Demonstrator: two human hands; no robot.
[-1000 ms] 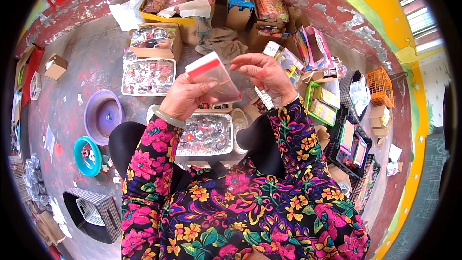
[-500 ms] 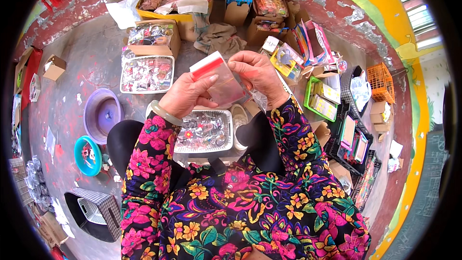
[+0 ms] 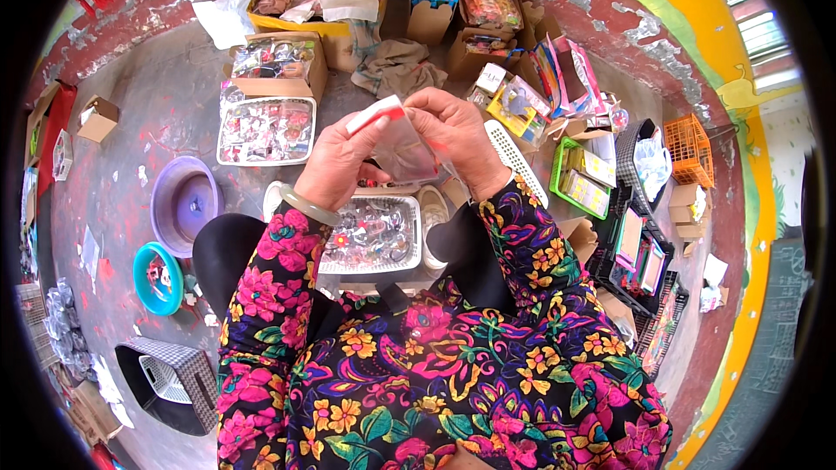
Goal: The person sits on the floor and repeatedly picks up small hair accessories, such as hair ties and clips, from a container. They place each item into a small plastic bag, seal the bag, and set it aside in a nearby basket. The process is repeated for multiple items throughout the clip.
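In front of me is a clear plastic bag (image 3: pixel 406 155) with a red and white band along its top. My left hand (image 3: pixel 338 159) grips the bag's left side, thumb over the band. My right hand (image 3: pixel 460 135) is closed at its upper right edge, thumb and finger pinched on the plastic; its fingertips are partly hidden. Whether this is one bag or a stack, I cannot tell. Below the hands, between my shoes, stands a white basket (image 3: pixel 416 248) filled with small packaged items.
A second white basket (image 3: pixel 223 132) of packets sits far left, before an open carton (image 3: pixel 274 87). Purple (image 3: pixel 161 209) and turquoise basins (image 3: pixel 141 283) stand at left. A green tray (image 3: pixel 557 176), black crates (image 3: pixel 601 274) and an orange crate (image 3: pixel 688 144) line the right.
The bag has tipped and its mouth side now stands wider apart from the front layer. My right hand has shifted slightly left and up along its edge.
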